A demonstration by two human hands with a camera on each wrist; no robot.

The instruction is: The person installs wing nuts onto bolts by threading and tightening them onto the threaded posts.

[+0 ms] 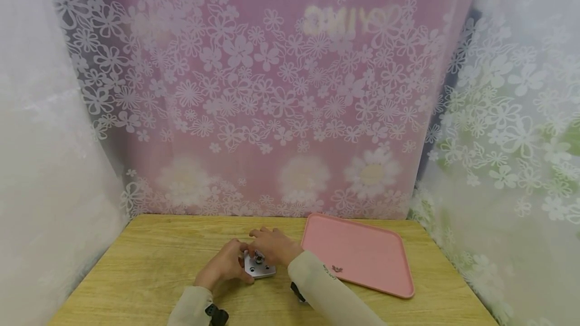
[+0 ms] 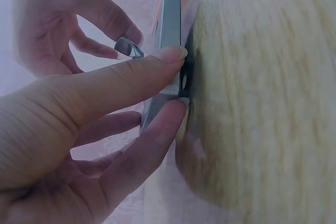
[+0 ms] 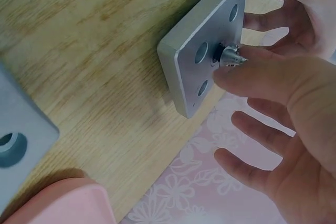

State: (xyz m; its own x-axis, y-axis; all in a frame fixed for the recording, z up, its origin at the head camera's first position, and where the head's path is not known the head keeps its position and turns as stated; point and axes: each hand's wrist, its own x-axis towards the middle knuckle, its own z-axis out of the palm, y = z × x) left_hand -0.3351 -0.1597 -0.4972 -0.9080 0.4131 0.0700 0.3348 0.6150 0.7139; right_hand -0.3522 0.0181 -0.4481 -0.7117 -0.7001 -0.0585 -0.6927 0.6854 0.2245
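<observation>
A light wooden table (image 1: pixel 149 265) with a yellowish grain carries everything, ringed by a pink floral curtain backdrop (image 1: pixel 272 89) well beyond the fingertips. To the right of the right hand's knuckles, near but apart from them, lies a flat pink plastic tray with rounded corners (image 1: pixel 362 250). Between the two hands, flat on the wood, sits a small square grey metal plate with round holes (image 1: pixel 260 268), with a short silvery metal bolt-like piece (image 3: pixel 231 56) standing up from its centre. The left hand (image 1: pixel 225 264) holds the plate by its edge: in the left wrist view the thumb (image 2: pixel 131 77) lies along the plate's upper face and a fingertip presses the rim just below, the other fingers loosely bent beneath. The right hand (image 1: pixel 273 245) reaches over the plate from the far side, and in the right wrist view its thumb (image 3: pixel 252 77) and a finger pinch the silvery piece at the centre hole, while the remaining fingers spread apart and relaxed below it. In that same view the corner of a second grey metal block with a round hole (image 3: pixel 21 129) shows, well apart from the fingers.
</observation>
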